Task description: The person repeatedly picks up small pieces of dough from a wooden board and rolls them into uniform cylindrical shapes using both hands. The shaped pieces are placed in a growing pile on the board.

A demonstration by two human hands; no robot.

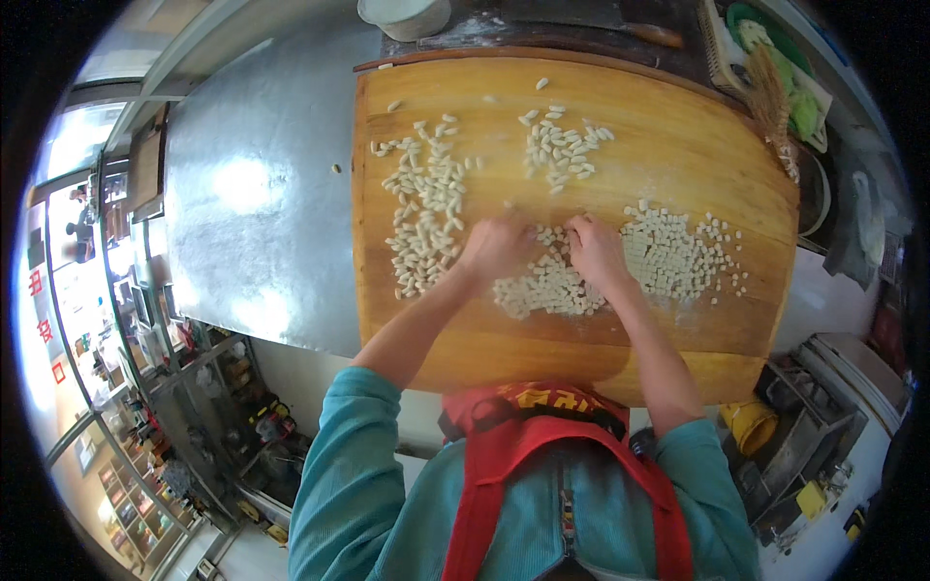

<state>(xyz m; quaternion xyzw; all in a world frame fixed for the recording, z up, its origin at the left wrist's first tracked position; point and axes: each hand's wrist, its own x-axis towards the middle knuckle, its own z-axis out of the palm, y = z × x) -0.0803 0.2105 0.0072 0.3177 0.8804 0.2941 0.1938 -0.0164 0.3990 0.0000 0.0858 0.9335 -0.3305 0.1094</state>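
Small white cubes point(552, 293) lie piled on the yellow wooden surface point(678, 126). At the pile's far edge, the left hand point(499, 248) is curled, contents hidden; the right hand point(593, 250) looks narrowed, grip unclear. A dragging left hand could mix cubes into the oval white pieces point(426, 205) left of the pile.

Food-making place, probably a small shop's kitchen. Broad wooden board point(668, 126) was the landmark, floury and scattered with small cut dough pieces point(668, 257). Left of the board: metal-topped counter point(262, 194); farther left, glazed shopfront point(68, 300) with red lettering, and, lower down, stocked shelves point(136, 504). Past the board's far right corner: leafy greens point(802, 108). Red apron point(481, 489) worn at the board's near edge.
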